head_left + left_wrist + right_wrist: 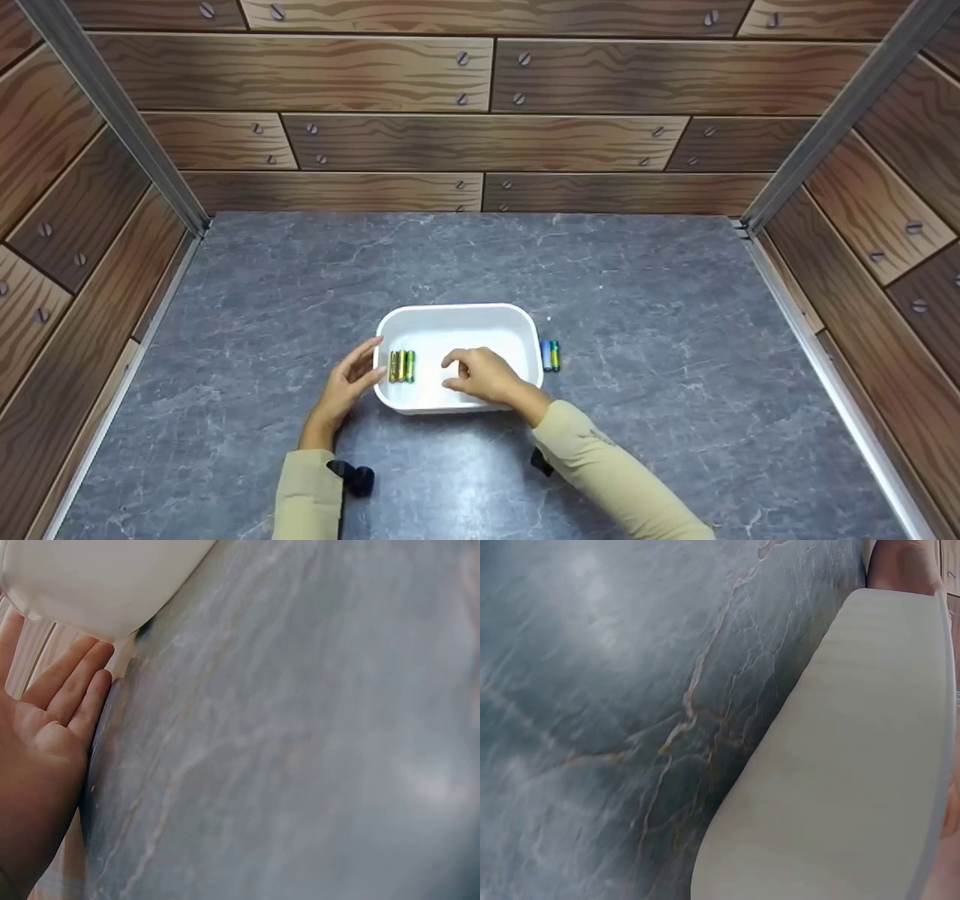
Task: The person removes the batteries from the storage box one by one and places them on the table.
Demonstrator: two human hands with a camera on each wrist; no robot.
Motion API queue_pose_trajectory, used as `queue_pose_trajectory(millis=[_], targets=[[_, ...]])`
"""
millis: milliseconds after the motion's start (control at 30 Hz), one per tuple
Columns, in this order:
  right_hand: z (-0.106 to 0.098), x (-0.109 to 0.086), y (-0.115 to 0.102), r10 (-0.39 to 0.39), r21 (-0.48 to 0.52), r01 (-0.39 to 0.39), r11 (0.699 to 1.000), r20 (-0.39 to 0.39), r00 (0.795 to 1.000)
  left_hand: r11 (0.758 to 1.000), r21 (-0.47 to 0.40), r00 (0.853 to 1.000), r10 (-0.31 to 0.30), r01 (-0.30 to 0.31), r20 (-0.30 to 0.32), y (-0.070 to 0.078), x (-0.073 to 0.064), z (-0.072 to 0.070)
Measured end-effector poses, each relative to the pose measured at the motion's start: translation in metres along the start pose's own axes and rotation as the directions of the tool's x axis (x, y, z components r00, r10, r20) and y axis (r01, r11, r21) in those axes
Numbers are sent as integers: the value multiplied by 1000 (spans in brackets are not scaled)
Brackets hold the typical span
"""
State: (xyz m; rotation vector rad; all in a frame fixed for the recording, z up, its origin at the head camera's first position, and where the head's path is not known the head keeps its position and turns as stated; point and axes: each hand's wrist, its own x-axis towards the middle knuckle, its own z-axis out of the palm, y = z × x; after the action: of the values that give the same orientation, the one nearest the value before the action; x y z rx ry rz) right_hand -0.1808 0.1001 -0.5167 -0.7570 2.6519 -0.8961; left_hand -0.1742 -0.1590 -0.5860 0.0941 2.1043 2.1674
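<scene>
A white rectangular tub (465,315) with rounded corners holds several batteries; a row of gold and green batteries (402,367) lies side by side at its left end. My left hand (347,384) is at the tub's left end, thumb and index fingertip at the rim. In the left wrist view its other fingers (79,682) extend toward the outer wall. My right hand (486,375) hovers over the middle of the tub, thumb and index finger bent with a gap between them and nothing seen there. The right wrist view shows mostly the tub's outer side (832,750).
Just outside the tub's right end lie a blue battery (547,356) and a green battery (555,356). The grey marbled table (637,300) is bounded by wood-patterned walls (480,142) and metal posts (825,120).
</scene>
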Motion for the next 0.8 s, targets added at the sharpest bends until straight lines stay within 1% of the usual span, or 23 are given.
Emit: queue_pose_trajectory(millis=[233, 533, 667, 800], targets=[[7, 10, -1, 15, -5, -15, 1000, 3, 1000, 1000, -17, 1000, -13, 13, 2, -1, 0, 0], [17, 25, -6, 42, -41, -42, 998, 6, 999, 1000, -4, 1000, -19, 19, -4, 0, 0, -1], [22, 32, -10, 54, -62, -54, 997, -10, 998, 1000, 2, 1000, -12, 12, 6, 1, 0, -1], [27, 38, -14, 87, -49, -89, 995, -32, 996, 1000, -14, 1000, -10, 11, 14, 1, 0, -1]])
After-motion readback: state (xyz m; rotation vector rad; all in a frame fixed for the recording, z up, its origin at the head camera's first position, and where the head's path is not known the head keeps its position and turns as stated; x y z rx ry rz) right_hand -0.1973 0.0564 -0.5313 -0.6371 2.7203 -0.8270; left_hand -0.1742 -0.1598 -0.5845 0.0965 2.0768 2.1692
